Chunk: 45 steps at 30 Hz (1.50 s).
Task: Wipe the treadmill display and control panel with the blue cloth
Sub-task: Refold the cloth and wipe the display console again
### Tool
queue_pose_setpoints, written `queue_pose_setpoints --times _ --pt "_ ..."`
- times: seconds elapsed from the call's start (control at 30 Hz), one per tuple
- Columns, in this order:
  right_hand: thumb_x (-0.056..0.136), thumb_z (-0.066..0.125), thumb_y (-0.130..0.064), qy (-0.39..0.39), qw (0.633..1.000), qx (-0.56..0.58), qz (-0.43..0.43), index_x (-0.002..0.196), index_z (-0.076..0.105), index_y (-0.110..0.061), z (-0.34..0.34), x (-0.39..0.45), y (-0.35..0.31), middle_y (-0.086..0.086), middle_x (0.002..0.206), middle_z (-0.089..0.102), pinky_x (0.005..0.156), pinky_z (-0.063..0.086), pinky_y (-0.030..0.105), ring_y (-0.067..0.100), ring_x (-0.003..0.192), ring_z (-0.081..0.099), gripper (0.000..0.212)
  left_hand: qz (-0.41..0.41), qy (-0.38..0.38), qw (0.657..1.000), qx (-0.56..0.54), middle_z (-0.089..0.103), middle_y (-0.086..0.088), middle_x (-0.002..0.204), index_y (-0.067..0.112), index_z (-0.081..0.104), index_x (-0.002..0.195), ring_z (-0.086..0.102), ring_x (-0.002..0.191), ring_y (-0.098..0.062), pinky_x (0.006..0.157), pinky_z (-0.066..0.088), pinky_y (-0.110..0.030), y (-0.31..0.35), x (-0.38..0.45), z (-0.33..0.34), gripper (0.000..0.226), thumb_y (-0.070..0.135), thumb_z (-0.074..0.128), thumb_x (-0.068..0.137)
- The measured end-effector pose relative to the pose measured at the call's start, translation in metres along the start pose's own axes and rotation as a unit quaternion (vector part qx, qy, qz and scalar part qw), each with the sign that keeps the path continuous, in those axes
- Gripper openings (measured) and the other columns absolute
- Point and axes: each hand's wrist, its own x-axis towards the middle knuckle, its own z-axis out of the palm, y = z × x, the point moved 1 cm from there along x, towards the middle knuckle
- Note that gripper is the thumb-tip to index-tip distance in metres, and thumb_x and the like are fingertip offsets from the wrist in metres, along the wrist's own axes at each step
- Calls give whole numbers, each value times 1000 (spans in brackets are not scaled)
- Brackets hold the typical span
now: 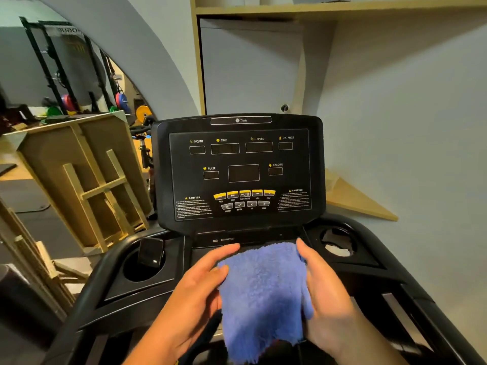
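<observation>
A fluffy blue cloth (263,293) hangs between my two hands, low in the middle of the view, in front of the treadmill console. My left hand (195,285) holds its left edge, thumb on top and fingers reaching under. My right hand (324,288) grips the right edge with the cloth draped over its fingers. Above them stands the black display panel (239,172), dark and unlit, with labelled windows and a row of yellow and grey buttons (243,198). Neither hand nor the cloth touches the panel.
A dark phone-like device (150,252) stands in the left cup holder; the right cup holder (338,242) holds something pale. A wooden crate (87,180) leans at the left, a weight rack (68,75) beyond it. A wall and wooden shelf (316,9) stand close behind the console.
</observation>
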Motion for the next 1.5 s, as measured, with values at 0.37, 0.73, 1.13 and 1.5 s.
queue_pose_setpoints --times 0.37,0.73,1.13,1.5 --pt "78 44 -2 -94 990 -50 -91 117 74 -23 -11 -25 -33 18 119 71 78 58 33 27 108 70 53 33 -58 995 -70 75 -21 120 6 83 104 77 101 -27 78 66 -33 25 -16 2 44 0 47 79" --pt "79 46 -3 -110 974 -150 -132 109 73 -2 -11 -39 -45 27 116 68 88 57 37 35 109 67 40 64 -70 995 14 79 -15 114 16 83 107 77 98 -21 74 61 -25 41 -30 5 79 47 103 37" --pt "84 60 -2 -138 916 -319 -200 92 75 -17 -6 -53 -55 10 93 72 74 53 26 19 85 68 22 86 -86 991 58 75 -13 83 13 83 94 67 74 -30 64 56 -33 49 -40 1 62 44 103 44" --pt "89 58 7 -223 888 -338 -216 89 75 -14 0 -61 -63 4 87 68 71 52 26 16 80 65 27 145 -201 965 87 72 -5 87 17 82 84 69 77 -16 66 56 -24 59 -49 2 17 15 88 68"
